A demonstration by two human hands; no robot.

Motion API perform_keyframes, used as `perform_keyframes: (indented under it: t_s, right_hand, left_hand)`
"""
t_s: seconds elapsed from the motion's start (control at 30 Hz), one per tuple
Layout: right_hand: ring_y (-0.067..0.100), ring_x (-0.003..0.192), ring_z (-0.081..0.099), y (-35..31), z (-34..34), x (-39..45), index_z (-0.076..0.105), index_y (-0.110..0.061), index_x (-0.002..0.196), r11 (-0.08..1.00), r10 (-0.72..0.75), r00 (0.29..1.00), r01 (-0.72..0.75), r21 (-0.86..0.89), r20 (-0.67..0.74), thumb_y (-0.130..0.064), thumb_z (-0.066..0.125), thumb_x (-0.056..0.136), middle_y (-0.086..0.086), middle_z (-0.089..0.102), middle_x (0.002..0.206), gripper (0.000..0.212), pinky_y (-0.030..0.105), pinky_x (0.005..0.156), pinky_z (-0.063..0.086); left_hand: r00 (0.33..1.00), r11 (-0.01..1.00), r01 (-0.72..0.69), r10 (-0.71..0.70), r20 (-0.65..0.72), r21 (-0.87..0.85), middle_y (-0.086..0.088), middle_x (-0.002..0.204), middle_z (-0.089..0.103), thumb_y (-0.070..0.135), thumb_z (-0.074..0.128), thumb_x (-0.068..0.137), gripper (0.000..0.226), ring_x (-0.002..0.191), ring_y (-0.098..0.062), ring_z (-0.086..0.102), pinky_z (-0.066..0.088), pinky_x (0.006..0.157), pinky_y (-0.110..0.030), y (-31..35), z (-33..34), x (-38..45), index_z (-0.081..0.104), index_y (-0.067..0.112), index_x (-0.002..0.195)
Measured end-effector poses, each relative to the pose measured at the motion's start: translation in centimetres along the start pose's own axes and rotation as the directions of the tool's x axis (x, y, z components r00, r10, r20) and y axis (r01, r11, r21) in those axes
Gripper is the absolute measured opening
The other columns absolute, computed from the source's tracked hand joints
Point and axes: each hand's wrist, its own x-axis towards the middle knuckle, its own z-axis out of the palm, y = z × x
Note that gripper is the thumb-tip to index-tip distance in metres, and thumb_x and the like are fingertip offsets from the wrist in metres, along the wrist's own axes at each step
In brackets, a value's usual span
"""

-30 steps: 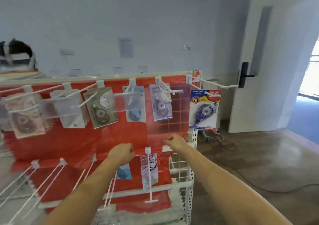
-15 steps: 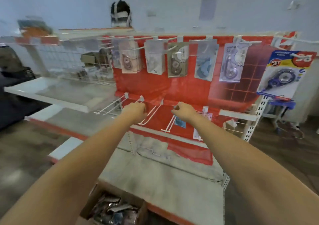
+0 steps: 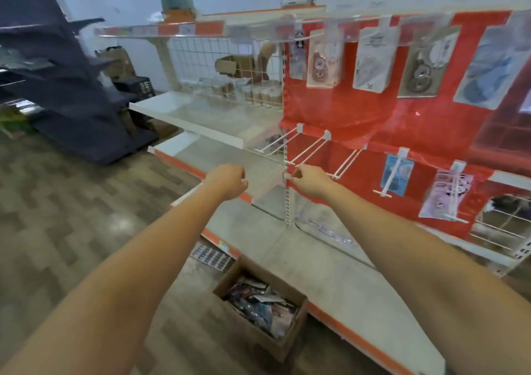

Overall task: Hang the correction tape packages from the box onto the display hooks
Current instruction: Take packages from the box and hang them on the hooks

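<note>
left hand (image 3: 228, 180) curled, holds nothing | right hand (image 3: 309, 180) pinches white wire display hook (image 3: 309, 151) tip | correction tape packages (image 3: 263, 307) in brown cardboard box (image 3: 287, 348) on floor by shelf edge | advice: reach down, grasp one package by its hang hole

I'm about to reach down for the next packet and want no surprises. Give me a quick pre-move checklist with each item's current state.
1. Left hand free of any packet: ok, curled, holding nothing.
2. Right hand free: cannot tell, fingers pinched at a hook tip.
3. Cardboard box within view, open: ok.
4. Packets left in the box: ok.
5. Empty lower hooks: ok.
</note>
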Motion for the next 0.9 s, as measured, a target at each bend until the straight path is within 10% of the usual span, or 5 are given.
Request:
perform_keyframes:
  t_s: [0.37, 0.9]
  right_hand:
    - [0.035, 0.1, 0.06, -0.8, 13.8, 1.2, 0.057, -0.003, 0.086, 0.989, 0.148, 0.969, -0.139, -0.06, 0.2, -0.024, 0.047, 0.096, 0.023, 0.066, 0.103, 0.025, 0.038, 0.083, 0.045]
    - [0.025, 0.104, 0.056, 12.0, 30.3, 5.2, 0.054, -0.011, 0.113, 0.948, 0.313, 0.83, -0.247, -0.199, 0.461, -0.043, 0.042, 0.098, 0.01, 0.06, 0.115, 0.038, 0.031, 0.082, 0.041]
  left_hand:
    - [0.981, 0.998, -0.056, 0.057, 0.184, -0.011, -0.012, 0.131, 0.053, 0.032, 0.041, 0.099, 0.041, 0.12, -0.029, 0.05, 0.042, 0.095, -0.037, -9.2, 10.4, 1.1, 0.049, 0.01, 0.132]
    - [0.883, 1.0, 0.006, 0.005, 0.469, -0.022, -0.013, 0.117, 0.061, 0.03, 0.04, 0.097, 0.032, 0.108, -0.031, 0.057, 0.047, 0.088, -0.038, -11.3, 31.7, 6.7, 0.057, 0.01, 0.115]
